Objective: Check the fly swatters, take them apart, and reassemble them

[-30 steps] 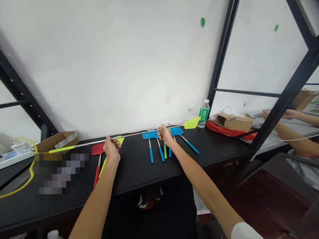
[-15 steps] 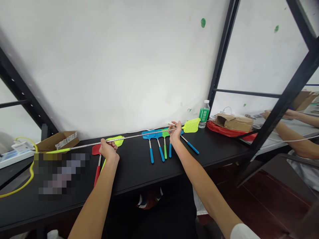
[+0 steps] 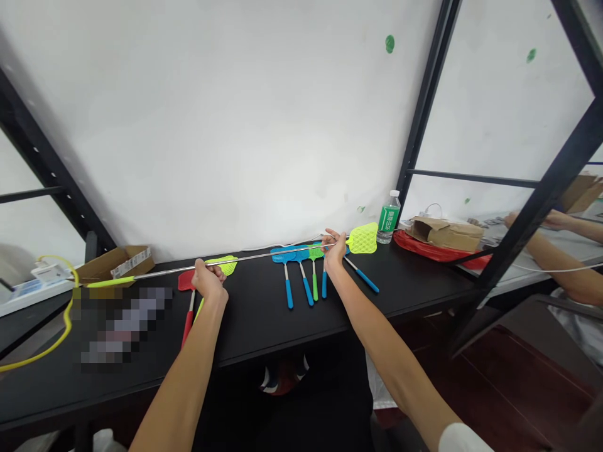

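Note:
A long extended fly swatter with a thin metal rod stretches across the black table. Its yellow-green mesh head is at the right and its green handle at the left. My left hand is closed round the rod near the left part. My right hand pinches the rod just left of the mesh head. Under the rod lie several short swatters: blue ones, a green one, a red one and a yellow-green one.
A green-labelled water bottle stands at the back right beside a brown paper bag on a red tray. A cardboard box and a yellow cable are at the left. Another person's arms work at the right. Black rack posts frame the table.
My right hand slid to the right along the rod, from above the blue swatters to just beside the mesh head. The left hand kept its hold.

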A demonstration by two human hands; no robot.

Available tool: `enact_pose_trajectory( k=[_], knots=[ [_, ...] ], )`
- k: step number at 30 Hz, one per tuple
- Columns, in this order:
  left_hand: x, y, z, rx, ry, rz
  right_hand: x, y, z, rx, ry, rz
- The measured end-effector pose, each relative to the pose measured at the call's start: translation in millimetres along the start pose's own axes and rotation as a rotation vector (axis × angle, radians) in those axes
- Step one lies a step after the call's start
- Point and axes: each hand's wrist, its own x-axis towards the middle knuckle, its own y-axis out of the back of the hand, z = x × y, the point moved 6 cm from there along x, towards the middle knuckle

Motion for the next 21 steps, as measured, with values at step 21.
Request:
enact_pose_trajectory(
  k=[21],
  knots=[
    [-11,-17.5,-13,0.01,0.067,-0.241,-36,-38,4,0.065,-0.208,-0.341]
  ],
)
